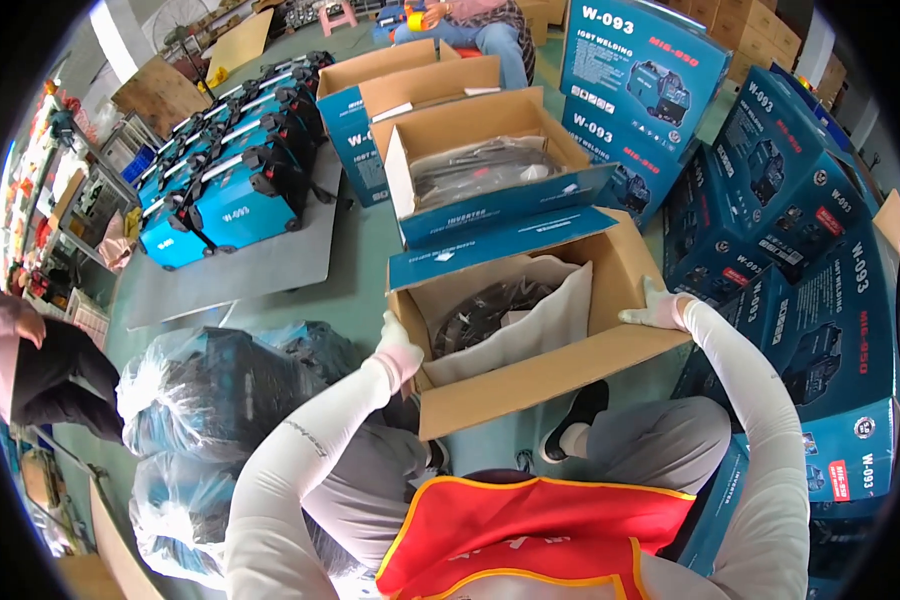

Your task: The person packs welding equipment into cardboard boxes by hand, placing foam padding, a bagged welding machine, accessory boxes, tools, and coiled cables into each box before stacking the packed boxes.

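Three open cartons stand in line. Left hand (pixel 398 345) and right hand (pixel 658 308) grip the nearest carton (pixel 560 365) by opposite walls, fingers apparently curled over the edges.

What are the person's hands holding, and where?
The open cardboard box: left hand grips its left edge, right hand its right side flap.

Both arms in white sleeves reach forward and apart; the left hand (pixel 398 347) and right hand (pixel 656 308) are gloved, fingers curled in a grip.
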### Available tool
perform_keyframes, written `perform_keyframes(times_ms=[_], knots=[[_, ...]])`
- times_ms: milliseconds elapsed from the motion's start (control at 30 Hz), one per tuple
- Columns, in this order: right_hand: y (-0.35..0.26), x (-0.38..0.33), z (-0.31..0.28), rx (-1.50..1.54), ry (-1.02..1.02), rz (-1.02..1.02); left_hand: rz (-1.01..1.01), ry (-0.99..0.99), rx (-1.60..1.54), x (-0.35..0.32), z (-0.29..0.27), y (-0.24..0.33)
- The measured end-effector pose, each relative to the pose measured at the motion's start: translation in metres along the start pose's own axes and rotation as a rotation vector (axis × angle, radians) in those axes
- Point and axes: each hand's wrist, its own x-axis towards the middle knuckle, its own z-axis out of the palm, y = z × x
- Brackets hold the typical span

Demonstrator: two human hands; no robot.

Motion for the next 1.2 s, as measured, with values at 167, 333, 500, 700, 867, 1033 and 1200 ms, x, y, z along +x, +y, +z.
perform_keyframes(times_ms=[167,333,500,700,867,1033,1200], knots=[[0.002,-0.027,0.041,0.217,-0.101,-0.053,0.253,-0.024,0.027,-0.022,-0.037,0.011],[0.003,-0.031,0.079,0.577,-0.029,-0.277,0.43,0.03,-0.048,-0.035,-0.066,-0.01],[-0.031,-0.07,0.033,-0.498,0.448,-0.404,0.564,0.409,0.528,-0.084,-0.094,0.041],[-0.126,-0.048,0.032,-0.168,0.026,-1.001,0.722,0.025,0.47,-0.124,-0.071,0.085],[-0.147,0.002,0.064,-0.397,0.169,-0.869,0.808,-0.329,0.315,-0.114,-0.046,0.056],[-0.104,-0.024,0.093,0.116,-0.352,-0.852,0.879,-0.411,0.392,-0.135,-0.045,0.056],[-0.08,-0.084,0.104,-0.097,-0.293,-0.918,0.842,-0.671,0.728,-0.162,-0.044,0.072]])
